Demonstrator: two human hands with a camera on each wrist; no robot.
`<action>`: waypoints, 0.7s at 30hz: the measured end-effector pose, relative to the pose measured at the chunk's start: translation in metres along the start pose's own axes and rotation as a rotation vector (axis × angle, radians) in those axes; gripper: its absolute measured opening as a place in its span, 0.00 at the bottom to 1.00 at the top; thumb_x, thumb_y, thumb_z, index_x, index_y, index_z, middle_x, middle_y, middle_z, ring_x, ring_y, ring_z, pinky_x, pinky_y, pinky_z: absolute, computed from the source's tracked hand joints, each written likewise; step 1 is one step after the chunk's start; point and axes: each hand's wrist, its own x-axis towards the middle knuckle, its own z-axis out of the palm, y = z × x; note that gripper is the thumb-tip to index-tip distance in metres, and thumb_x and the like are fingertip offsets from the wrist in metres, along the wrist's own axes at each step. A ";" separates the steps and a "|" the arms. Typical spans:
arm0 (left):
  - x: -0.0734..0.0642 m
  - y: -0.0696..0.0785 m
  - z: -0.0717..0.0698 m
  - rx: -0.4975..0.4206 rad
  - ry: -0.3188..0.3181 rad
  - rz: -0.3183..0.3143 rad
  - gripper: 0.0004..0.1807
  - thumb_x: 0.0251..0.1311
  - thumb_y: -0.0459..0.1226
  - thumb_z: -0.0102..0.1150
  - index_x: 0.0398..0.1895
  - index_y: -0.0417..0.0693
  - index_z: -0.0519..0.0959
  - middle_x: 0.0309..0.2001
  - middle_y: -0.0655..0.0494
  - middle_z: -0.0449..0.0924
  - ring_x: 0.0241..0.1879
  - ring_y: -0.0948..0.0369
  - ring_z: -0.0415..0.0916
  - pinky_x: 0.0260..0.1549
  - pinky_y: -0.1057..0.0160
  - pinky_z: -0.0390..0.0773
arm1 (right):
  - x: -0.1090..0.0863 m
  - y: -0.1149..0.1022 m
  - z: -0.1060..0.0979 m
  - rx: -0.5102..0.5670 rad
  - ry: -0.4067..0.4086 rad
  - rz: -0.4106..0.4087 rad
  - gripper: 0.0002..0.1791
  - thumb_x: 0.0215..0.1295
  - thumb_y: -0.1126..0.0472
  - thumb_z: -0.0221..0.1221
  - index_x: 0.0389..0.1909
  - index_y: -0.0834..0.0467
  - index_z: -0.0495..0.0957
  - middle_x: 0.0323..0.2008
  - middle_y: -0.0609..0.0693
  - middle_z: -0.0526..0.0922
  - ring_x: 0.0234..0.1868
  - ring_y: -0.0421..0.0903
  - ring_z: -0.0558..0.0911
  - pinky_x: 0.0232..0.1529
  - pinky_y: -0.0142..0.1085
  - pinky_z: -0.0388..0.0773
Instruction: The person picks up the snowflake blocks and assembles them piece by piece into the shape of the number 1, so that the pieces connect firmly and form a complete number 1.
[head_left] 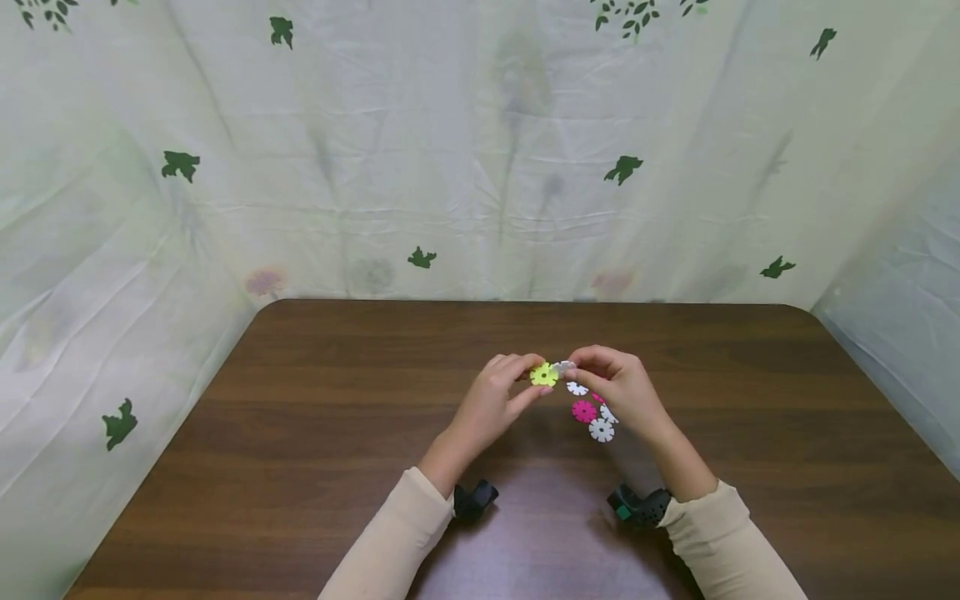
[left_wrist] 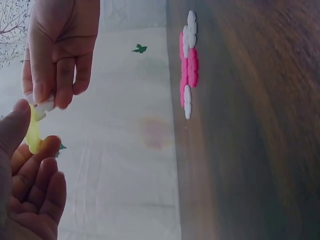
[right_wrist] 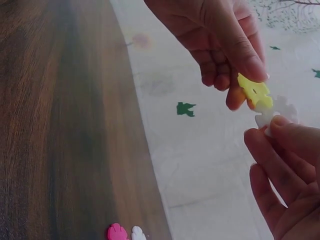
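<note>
Between thumb and fingers my left hand (head_left: 491, 396) pinches a yellow notched disc (head_left: 543, 375), shaped like a small flower with a hole in its middle. My right hand (head_left: 618, 387) pinches a white notched disc (head_left: 562, 367) by its edge. The two discs meet edge to edge, overlapping at their notches in the right wrist view, and both hands are raised above the table. Beneath the right hand lie more discs: a pink disc (head_left: 584, 412), a white disc (head_left: 602, 430) in front and another white disc (head_left: 577, 388) behind. The right hand partly covers this group.
The brown wooden table (head_left: 300, 467) spreads around the hands. Behind and beside it hangs a pale cloth (head_left: 420, 150) with green bird and leaf prints. A dark wrist camera (head_left: 476, 500) sits on the left wrist, and another black device (head_left: 637, 507) on the right.
</note>
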 end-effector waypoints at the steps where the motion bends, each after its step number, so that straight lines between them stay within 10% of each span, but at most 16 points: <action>1: 0.000 0.000 0.000 -0.005 -0.001 -0.009 0.17 0.48 0.34 0.65 0.43 0.39 0.76 0.37 0.54 0.78 0.37 0.56 0.71 0.37 0.67 0.73 | 0.000 0.000 0.000 0.009 0.000 0.006 0.04 0.53 0.77 0.57 0.31 0.72 0.75 0.28 0.65 0.77 0.23 0.37 0.74 0.24 0.28 0.73; 9: 0.000 -0.002 -0.001 -0.051 0.007 -0.067 0.21 0.48 0.35 0.65 0.47 0.38 0.75 0.40 0.52 0.78 0.36 0.60 0.72 0.37 0.69 0.74 | 0.000 0.009 0.002 0.093 0.009 0.074 0.07 0.55 0.76 0.56 0.36 0.72 0.73 0.29 0.64 0.76 0.25 0.39 0.77 0.26 0.29 0.75; 21: -0.001 0.002 0.002 -0.029 0.009 0.006 0.23 0.47 0.34 0.67 0.49 0.39 0.74 0.42 0.52 0.75 0.36 0.64 0.71 0.35 0.73 0.73 | 0.000 0.033 0.005 0.204 -0.036 0.117 0.12 0.57 0.71 0.58 0.41 0.70 0.70 0.30 0.63 0.77 0.30 0.53 0.80 0.33 0.39 0.78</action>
